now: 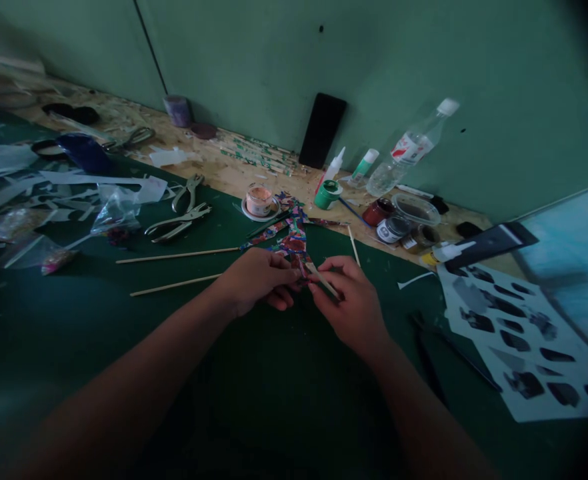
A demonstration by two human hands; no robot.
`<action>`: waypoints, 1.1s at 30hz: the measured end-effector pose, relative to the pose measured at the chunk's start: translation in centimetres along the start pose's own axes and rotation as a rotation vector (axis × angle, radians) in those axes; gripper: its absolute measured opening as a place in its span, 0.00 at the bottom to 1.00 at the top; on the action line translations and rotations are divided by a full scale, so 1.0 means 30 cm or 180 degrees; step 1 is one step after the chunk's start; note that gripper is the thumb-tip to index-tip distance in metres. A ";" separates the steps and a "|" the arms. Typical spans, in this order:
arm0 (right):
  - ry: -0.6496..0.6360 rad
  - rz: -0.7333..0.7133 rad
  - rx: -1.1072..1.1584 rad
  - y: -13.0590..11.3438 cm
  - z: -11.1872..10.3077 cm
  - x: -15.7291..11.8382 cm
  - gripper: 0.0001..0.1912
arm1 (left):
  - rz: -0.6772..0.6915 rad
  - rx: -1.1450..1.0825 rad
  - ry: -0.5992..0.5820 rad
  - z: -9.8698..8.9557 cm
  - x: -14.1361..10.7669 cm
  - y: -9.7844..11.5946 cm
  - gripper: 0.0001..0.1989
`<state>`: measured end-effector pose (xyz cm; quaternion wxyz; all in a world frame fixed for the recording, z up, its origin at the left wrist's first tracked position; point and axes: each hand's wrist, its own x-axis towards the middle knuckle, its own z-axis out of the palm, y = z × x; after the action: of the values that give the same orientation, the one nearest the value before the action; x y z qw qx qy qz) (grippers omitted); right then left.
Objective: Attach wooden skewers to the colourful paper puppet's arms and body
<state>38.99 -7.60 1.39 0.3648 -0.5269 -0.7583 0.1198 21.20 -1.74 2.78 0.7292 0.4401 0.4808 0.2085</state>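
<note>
A flat, many-coloured puppet figure (295,239) with narrow limbs lies on the green mat in front of me. My left hand (260,279) pinches its lower end, fingers curled inward. Between the thumb and fingers of my right hand (351,305) is a thin wooden stick (328,283), its far tip against the lower part of the figure. Two more thin sticks, an upper stick (179,255) and a lower stick (174,285), stretch left from the figure and my left wrist. Another short stick (354,245) lies by the figure's right limb. My fingers hide where stick and figure meet.
Behind the figure stand an open peach paint jar (259,200), a green paint jar (327,194), several other jars and a plastic bottle (409,150). Hole-punch pliers (180,222), scraps and plastic bags lie left. Black-handled pliers (439,353) and printed sheets (517,333) lie right.
</note>
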 end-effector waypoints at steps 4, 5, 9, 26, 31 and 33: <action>-0.0031 -0.0189 -0.0202 -0.001 -0.005 -0.002 0.08 | -0.0027 0.0045 -0.0039 0.005 -0.007 0.006 0.06; -0.0038 -0.0254 -0.0235 -0.001 -0.006 -0.003 0.08 | -0.0021 0.0078 -0.0037 0.006 -0.009 0.007 0.06; -0.0085 -0.0495 -0.0402 -0.004 -0.008 -0.003 0.08 | 0.0078 0.0267 -0.0029 0.006 -0.007 0.004 0.05; -0.0126 -0.0643 -0.0811 -0.032 -0.003 -0.021 0.09 | -0.0203 -0.0343 -0.0220 0.010 0.007 -0.014 0.06; -0.0175 -0.0528 -0.0370 -0.021 -0.005 -0.025 0.10 | -0.0178 -0.0682 -0.0299 0.004 0.015 -0.023 0.05; -0.0151 -0.0508 -0.0337 -0.016 -0.004 -0.026 0.11 | -0.0212 -0.0770 -0.0313 0.003 0.013 -0.015 0.04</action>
<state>38.85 -8.51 1.41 0.3268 -0.4803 -0.8115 0.0626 21.41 -1.74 2.24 0.8061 0.3424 0.4302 0.2188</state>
